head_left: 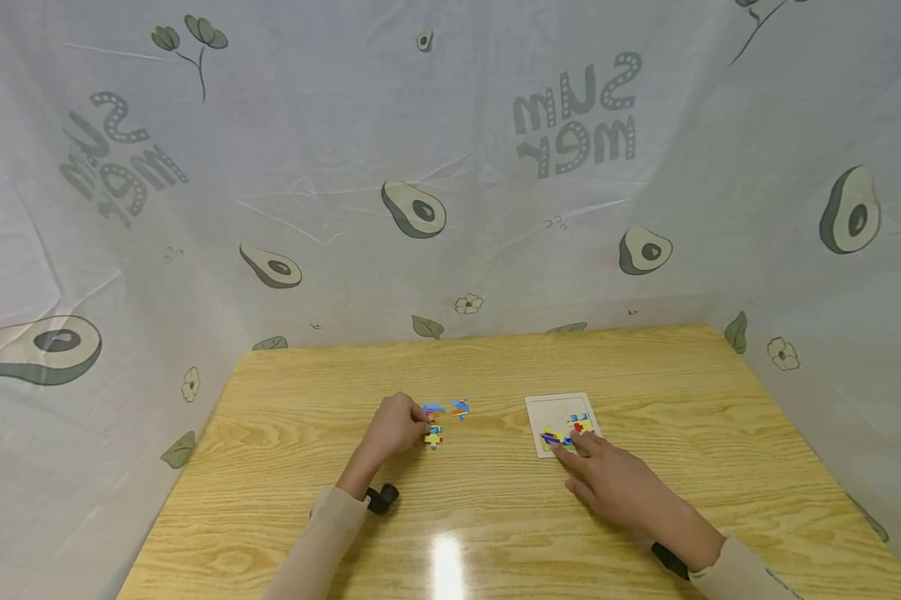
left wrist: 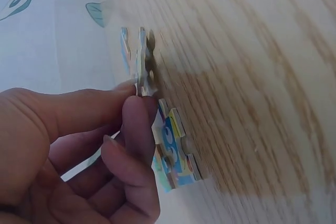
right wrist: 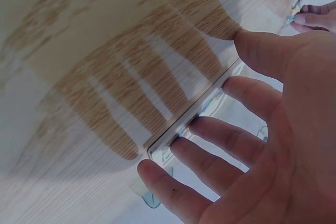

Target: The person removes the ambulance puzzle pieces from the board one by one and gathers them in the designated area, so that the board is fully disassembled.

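Note:
My left hand pinches a thin jigsaw piece between thumb and index finger, held on edge in the left wrist view. Close by on the table lie a few more colourful pieces, among them a blue and orange jigsaw piece and a blue and yellow piece with printed eyes. My right hand spreads its fairly straight fingers over the near side of a square white puzzle tray. Inside the tray, several joined pieces lie along the near and right sides, partly covered by the fingertips.
A wooden table carries everything, with a bright reflection near its front. Behind it and at both sides hangs a pale curtain printed with avocados and leaves. Black wrist straps show at the left wrist and right wrist.

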`<control>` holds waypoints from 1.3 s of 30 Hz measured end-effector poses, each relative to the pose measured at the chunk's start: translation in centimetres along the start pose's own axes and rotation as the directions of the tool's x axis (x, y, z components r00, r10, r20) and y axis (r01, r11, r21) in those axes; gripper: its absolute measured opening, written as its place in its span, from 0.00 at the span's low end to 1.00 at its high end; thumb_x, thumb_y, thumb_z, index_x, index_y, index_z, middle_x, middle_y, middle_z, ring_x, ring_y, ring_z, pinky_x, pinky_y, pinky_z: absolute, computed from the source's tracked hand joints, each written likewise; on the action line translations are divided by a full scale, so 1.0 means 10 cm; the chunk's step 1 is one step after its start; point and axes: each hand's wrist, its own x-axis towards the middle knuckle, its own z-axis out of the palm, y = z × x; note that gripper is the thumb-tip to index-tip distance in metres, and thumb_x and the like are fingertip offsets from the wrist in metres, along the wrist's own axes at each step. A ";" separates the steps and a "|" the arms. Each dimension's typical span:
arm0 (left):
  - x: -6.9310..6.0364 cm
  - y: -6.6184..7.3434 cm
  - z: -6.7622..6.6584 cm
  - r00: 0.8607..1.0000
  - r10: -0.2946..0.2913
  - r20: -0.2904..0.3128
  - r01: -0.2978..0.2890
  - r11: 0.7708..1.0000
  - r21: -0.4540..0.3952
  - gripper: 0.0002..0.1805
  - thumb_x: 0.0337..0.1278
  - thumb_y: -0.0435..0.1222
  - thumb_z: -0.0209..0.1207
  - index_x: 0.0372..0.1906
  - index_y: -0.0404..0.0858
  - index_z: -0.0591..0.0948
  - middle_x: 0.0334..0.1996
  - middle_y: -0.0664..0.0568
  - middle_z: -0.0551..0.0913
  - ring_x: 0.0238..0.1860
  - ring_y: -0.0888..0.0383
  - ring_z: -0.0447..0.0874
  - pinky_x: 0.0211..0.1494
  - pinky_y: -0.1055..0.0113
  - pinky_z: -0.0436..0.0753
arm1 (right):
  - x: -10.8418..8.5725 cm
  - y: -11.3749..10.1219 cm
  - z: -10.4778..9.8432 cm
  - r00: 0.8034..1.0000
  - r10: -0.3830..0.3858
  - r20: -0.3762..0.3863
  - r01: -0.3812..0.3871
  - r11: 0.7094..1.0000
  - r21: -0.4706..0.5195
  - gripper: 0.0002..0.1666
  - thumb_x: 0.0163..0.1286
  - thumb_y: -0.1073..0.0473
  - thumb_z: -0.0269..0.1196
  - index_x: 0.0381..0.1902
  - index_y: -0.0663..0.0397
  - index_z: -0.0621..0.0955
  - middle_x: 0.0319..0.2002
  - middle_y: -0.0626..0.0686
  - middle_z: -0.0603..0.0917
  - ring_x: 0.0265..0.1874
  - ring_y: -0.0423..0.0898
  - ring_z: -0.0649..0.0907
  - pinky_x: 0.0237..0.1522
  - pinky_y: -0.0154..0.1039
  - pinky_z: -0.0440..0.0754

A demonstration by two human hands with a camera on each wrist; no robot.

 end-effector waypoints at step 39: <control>0.13 0.25 -0.10 0.992 0.078 -0.100 -0.078 0.997 -0.001 0.08 0.69 0.31 0.64 0.42 0.32 0.91 0.34 0.47 0.90 0.31 0.59 0.84 0.36 0.64 0.84 | -0.01 -0.03 -0.02 0.999 0.031 0.022 -0.032 0.999 0.025 0.30 0.78 0.51 0.64 0.73 0.53 0.78 0.70 0.69 0.77 0.67 0.71 0.79 0.59 0.67 0.82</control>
